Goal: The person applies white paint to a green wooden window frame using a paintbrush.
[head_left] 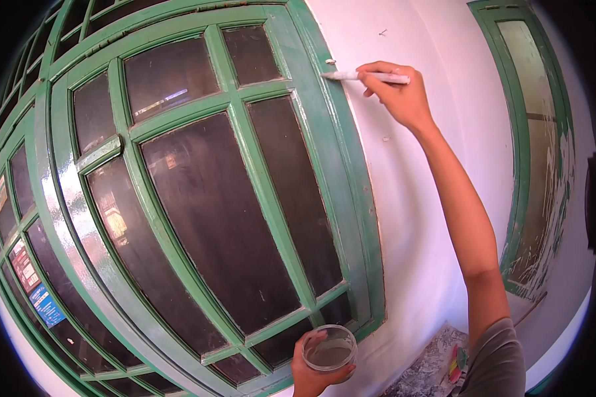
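the window (338, 172) fills the left and middle of the view, a green frame of crossing bars around dark panes, glossy along its left rails. its right edge runs down against the white wall (417, 218), and the line where green meets white is uneven in places. the wall is a bare strip between this frame and a second window (513, 198) at the far right, whose green frame is smeared with white along its lower edge. that strip is the only open room, and the right arm crosses it from bottom to top. a spattered sheet (430, 364) lies low on the right, below the wall.

the right hand (397, 92) is raised high against the wall, just right of the window's upper edge, fingers pinched around a brush (367, 77) with a white handle. the brush lies level, its tip touching the outer edge of the frame, just under a small chip there.

the left hand (314, 377) is low and near, below the window's bottom right corner, fingers curled up around a clear cup (330, 349) with a shallow grey-green pool inside. the cup's rim stands just in front of the lower frame.

small stickers (36, 291) sit on the far left panes.
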`<state>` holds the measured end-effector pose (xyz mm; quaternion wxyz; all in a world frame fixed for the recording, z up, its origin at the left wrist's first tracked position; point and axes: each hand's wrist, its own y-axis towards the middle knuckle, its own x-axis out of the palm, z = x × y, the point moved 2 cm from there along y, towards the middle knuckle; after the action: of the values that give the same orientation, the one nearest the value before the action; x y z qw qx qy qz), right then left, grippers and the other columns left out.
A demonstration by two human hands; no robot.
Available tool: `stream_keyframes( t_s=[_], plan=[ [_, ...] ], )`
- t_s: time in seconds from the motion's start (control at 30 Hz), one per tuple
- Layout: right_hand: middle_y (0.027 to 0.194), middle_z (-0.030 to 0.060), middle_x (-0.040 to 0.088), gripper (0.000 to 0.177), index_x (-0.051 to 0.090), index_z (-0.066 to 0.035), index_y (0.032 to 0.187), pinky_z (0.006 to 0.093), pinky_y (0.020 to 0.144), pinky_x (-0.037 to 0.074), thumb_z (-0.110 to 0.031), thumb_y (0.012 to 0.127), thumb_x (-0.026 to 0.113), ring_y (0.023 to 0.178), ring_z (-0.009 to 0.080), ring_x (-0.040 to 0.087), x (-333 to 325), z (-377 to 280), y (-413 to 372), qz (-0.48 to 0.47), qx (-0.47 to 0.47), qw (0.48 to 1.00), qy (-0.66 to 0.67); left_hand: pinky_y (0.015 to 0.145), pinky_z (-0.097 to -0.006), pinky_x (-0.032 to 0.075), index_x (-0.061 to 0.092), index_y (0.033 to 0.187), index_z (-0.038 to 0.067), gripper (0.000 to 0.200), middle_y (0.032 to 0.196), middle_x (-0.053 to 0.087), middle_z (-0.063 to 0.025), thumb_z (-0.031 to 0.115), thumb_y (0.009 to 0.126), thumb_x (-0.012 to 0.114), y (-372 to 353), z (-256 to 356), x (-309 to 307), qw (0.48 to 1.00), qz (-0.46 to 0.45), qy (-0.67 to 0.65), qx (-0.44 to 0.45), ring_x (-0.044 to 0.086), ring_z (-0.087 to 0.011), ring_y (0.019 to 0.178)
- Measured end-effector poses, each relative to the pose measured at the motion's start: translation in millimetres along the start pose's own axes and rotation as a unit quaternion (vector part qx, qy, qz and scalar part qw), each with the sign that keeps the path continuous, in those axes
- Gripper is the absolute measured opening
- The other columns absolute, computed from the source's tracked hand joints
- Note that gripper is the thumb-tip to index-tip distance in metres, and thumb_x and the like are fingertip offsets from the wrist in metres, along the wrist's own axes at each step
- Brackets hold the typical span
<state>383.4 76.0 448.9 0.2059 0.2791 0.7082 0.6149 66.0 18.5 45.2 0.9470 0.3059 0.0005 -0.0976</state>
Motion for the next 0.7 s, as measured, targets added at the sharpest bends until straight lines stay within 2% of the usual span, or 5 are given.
stream_keyframes(
  t_s=[0.17, 0.27, 0.4, 0.5, 0.7],
  plan=[
    [0.084, 0.0035, 0.074, 0.023, 0.078, -0.004, 0.108, 0.0229, 0.061, 0.049, -0.021, 0.094, 0.07, 0.075, 0.0098, 0.069, 4, 5, 10, 0.013, -0.064, 0.996, -0.064, 0.106, -0.0429, 0.049, 0.044, 0.139, -0.002, 0.104, 0.131, 0.06, -0.0168, 0.02, 0.055, 0.101, 5, 6, 3, 1.0, 0.004, 0.019, 0.009, 0.059, -0.0276, 0.125],
    [0.081, 0.0053, 0.074, 0.024, 0.078, -0.003, 0.105, 0.0252, 0.067, 0.052, -0.02, 0.09, 0.072, 0.071, 0.0118, 0.068, 1, -1, 10, 0.066, -0.099, 0.992, -0.038, 0.107, -0.0404, 0.049, 0.044, 0.138, -0.004, 0.106, 0.129, 0.061, -0.0163, 0.018, 0.053, 0.102, 6, 8, 1, 1.0, 0.003, 0.002, 0.017, 0.06, -0.0258, 0.124],
    [0.08, 0.003, 0.073, 0.021, 0.078, -0.004, 0.106, 0.0247, 0.067, 0.052, -0.019, 0.092, 0.071, 0.074, 0.0106, 0.07, -7, -23, 11, 0.07, -0.022, 0.997, -0.002, 0.11, -0.0424, 0.047, 0.045, 0.137, -0.001, 0.109, 0.128, 0.06, -0.0144, 0.017, 0.048, 0.104, 4, 8, 2, 0.999, 0.01, -0.027, -0.015, 0.058, -0.0253, 0.124],
    [0.081, 0.0026, 0.073, 0.022, 0.078, -0.004, 0.105, 0.0243, 0.068, 0.052, -0.02, 0.091, 0.072, 0.074, 0.0107, 0.07, -4, -29, 14, 0.07, -0.036, 0.997, -0.013, 0.106, -0.0474, 0.049, 0.046, 0.141, 0.001, 0.101, 0.136, 0.059, -0.0179, 0.02, 0.057, 0.1, 4, 7, 0, 1.0, -0.004, 0.011, 0.006, 0.058, -0.0311, 0.127],
    [0.086, 0.0135, 0.075, 0.026, 0.077, -0.004, 0.105, 0.0316, 0.069, 0.054, -0.024, 0.088, 0.072, 0.07, 0.0206, 0.07, 22, 6, 0, 0.059, -0.155, 0.983, -0.075, 0.107, -0.0397, 0.049, 0.043, 0.139, -0.004, 0.107, 0.13, 0.06, -0.0175, 0.019, 0.053, 0.102, 5, 13, 4, 1.0, 0.0, 0.0, 0.016, 0.06, -0.0258, 0.124]
  ],
)
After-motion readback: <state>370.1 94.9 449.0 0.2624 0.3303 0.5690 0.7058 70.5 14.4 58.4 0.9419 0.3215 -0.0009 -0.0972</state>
